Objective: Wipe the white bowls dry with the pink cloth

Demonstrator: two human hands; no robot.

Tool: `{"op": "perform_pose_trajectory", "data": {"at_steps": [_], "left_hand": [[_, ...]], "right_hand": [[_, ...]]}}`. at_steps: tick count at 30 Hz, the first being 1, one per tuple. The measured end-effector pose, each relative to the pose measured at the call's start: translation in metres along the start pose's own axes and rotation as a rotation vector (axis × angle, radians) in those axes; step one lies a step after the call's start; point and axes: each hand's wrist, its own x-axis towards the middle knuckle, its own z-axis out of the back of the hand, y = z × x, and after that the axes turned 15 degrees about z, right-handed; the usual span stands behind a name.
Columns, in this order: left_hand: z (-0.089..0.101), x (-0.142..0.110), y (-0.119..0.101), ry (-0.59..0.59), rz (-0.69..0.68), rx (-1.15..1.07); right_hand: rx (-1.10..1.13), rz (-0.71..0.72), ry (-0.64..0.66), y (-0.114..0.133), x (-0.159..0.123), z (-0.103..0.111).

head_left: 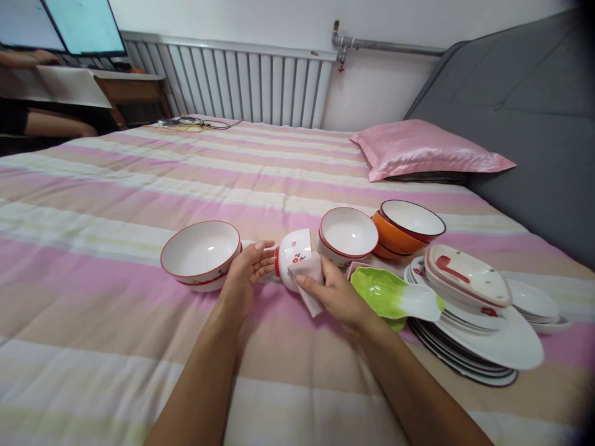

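A small white bowl [289, 255] with red flowers and a red foot is tipped on its side above the bed, its foot facing left. My right hand [339, 294] grips its rim through a folded pale pink cloth [310, 282], thumb on the outside. Beside the foot, my left hand [244, 272] has its fingers stretched out towards it; whether the fingertips touch it I cannot tell. Left of that hand stands a larger red-rimmed white bowl [199, 251]. Just right of the held bowl sit nested red-rimmed bowls [349, 232].
Orange bowls [400, 235], green leaf-shaped dishes [379, 288], stacked plates [515, 341], an oval dish [469, 272] and small white dishes [532, 300] crowd the right. Behind are a pink pillow [427, 148], cables [199, 122] and a radiator [242, 83]. A person sits at a desk [130, 90], far left.
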Motion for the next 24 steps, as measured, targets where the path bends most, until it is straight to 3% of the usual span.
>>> {"op": "perform_pose_trajectory", "data": {"at_steps": [10,16,24], "left_hand": [[0.004,0.006,0.007,0.034,-0.055,0.189],[0.003,0.007,0.009,-0.083,-0.113,0.41],[0.0,0.004,0.007,-0.107,-0.093,0.388]], "right_hand": [[-0.374,-0.008,0.178,-0.001,-0.006,-0.005],[-0.605,0.066,0.319,-0.005,-0.008,-0.009],[-0.669,0.136,0.304,-0.017,-0.009,-0.009]]}}
